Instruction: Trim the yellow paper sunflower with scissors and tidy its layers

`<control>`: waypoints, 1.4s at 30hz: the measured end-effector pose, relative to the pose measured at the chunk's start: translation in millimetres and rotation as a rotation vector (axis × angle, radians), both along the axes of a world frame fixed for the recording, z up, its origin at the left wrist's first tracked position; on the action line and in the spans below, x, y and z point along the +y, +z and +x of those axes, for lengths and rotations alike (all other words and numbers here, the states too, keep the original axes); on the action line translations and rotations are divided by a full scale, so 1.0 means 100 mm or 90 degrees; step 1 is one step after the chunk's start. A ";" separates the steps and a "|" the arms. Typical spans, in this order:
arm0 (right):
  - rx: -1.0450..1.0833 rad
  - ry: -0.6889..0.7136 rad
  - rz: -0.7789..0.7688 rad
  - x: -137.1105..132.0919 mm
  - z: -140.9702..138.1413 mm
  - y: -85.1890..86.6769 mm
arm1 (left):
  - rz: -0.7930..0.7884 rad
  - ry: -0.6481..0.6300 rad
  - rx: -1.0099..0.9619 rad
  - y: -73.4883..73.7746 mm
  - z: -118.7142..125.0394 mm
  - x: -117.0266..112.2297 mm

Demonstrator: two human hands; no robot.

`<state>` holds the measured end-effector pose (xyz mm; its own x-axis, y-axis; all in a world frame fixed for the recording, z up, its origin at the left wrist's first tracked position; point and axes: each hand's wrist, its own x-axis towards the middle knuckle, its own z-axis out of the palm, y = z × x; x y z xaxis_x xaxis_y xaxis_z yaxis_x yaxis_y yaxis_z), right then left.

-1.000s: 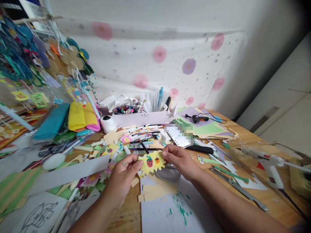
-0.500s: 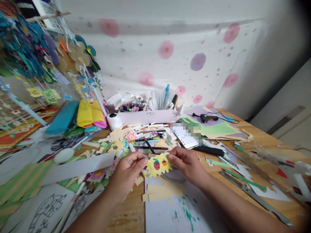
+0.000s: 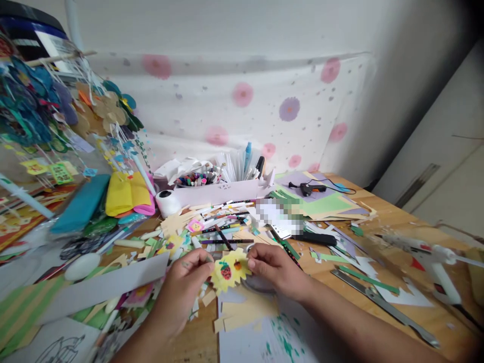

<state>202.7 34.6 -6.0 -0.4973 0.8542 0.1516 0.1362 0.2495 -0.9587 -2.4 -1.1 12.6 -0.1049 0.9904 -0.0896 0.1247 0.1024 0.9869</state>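
Observation:
Between my two hands is a yellow paper cutout [image 3: 232,281] with a jagged edge, bearing a drawn strawberry and a small orange fruit. My left hand [image 3: 191,275] pinches its left end between thumb and fingers. At the right end, the thumb and fingers of my right hand [image 3: 270,269] are closed on the edge. The cutout is held up above tan paper strips [image 3: 247,312] and a white sheet [image 3: 245,348] with green paint marks. A round, clear-looking object [image 3: 260,285] lies partly hidden behind my right hand.
Markers [image 3: 227,241] and paper scraps cover the table's middle. A white glue gun [image 3: 427,252] and a metal ruler-like strip [image 3: 385,305] lie on the right. At the back stands a pen box [image 3: 219,192]. Hanging paper ornaments [image 3: 109,108] crowd the left, above a yellow packet [image 3: 126,194].
The view has shifted to the right and up, so things appear further left and lower. The cutout now shows more of its height; both hands keep their hold on it.

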 end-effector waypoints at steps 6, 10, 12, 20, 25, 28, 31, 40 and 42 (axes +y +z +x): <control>0.080 0.028 -0.127 0.01 -0.03 -0.01 | 0.008 0.014 -0.069 -0.03 0.00 0.02; 0.118 0.038 -0.136 0.00 -0.02 0.02 | 0.004 0.003 -0.100 -0.04 0.01 0.01; 0.131 0.047 -0.148 0.00 -0.02 0.02 | 0.006 -0.002 -0.110 -0.04 0.01 0.01; 0.199 -0.051 -0.175 0.04 0.01 -0.01 | 0.160 0.036 0.047 -0.09 -0.03 0.00; 0.229 -0.098 -0.183 0.06 0.01 -0.02 | 0.227 -0.035 0.249 -0.19 -0.04 -0.02; 0.226 -0.097 -0.169 0.03 0.00 0.00 | 0.172 -0.072 0.159 -0.19 0.01 -0.04; 0.217 -0.082 -0.152 0.00 0.00 0.01 | 0.107 -0.126 -0.047 -0.13 0.06 -0.05; 0.282 0.089 -0.198 -0.11 -0.10 -0.01 | 0.069 -0.058 -0.187 -0.11 0.14 -0.11; 0.276 0.072 -0.189 -0.13 -0.17 -0.04 | 0.067 -0.044 -0.191 -0.12 0.16 -0.10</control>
